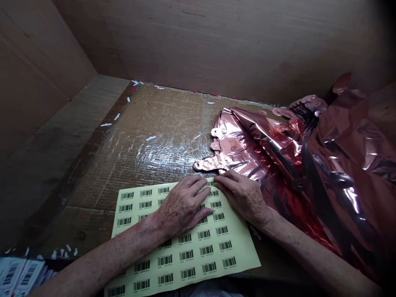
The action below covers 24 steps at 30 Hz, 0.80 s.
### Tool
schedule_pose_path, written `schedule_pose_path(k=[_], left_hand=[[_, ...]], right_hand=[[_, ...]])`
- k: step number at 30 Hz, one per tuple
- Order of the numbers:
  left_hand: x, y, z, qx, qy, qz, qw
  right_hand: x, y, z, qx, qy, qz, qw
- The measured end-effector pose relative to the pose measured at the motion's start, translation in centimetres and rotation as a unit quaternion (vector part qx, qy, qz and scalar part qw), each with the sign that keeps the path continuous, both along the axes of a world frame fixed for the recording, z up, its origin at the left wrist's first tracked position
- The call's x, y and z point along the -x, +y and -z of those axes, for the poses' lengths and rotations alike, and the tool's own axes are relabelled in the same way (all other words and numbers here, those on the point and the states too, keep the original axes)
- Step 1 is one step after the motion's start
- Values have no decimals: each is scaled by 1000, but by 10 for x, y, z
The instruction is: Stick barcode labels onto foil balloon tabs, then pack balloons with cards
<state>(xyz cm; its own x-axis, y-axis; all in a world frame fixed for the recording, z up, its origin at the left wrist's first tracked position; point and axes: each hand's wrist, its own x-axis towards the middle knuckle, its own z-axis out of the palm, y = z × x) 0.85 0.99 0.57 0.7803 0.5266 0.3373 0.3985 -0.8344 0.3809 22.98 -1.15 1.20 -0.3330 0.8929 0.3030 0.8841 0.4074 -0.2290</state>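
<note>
Presently, the left grip [185, 202] lies spread and palm-down on the barcode sheet [243, 249], pressing rather than clasping. The right grip [244, 196] rests its bunched fingertips on the sheet's upper right corner; I cannot tell whether they pinch anything there.

The sheet lies flat beneath both grips, slightly skewed, on the near part of the tabletop [123, 165], its printed codes in rows and columns. Expect it to handle as light, thin and flexible, prone to creasing; hold it down near the middle and lift from a corner or edge.

Just beyond the sheet's top edge and to the right lies a pile of pink foil pieces [241, 142]. Judging by the glare and folds, the foil is light, limp, slippery and easily wrinkled. Take hold by the rounded tabs [198, 166] at its left side, not by the loose body.

Further out, white scraps [106, 124] dot the tabletop, printed packets [14, 272] stand at lower left, and a wooden panel [198, 45] closes the far side.
</note>
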Motion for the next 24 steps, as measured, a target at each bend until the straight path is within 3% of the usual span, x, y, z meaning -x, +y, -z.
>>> schedule_pose_path(k=[5,12,19,24], left_hand=[[0,2,-1,4,3,2,1000],[0,4,-3,11,10,14,1000],[0,5,-1,7,13,11,1000],[1,5,-2,12,6,13,1000]], right_hand=[[2,0,-3,21,-10,-9,1000],[1,12,-13,117,-31,15,993],[1,9,-8,74,-6,17,997],[2,13,-10,110,-37,24,993]])
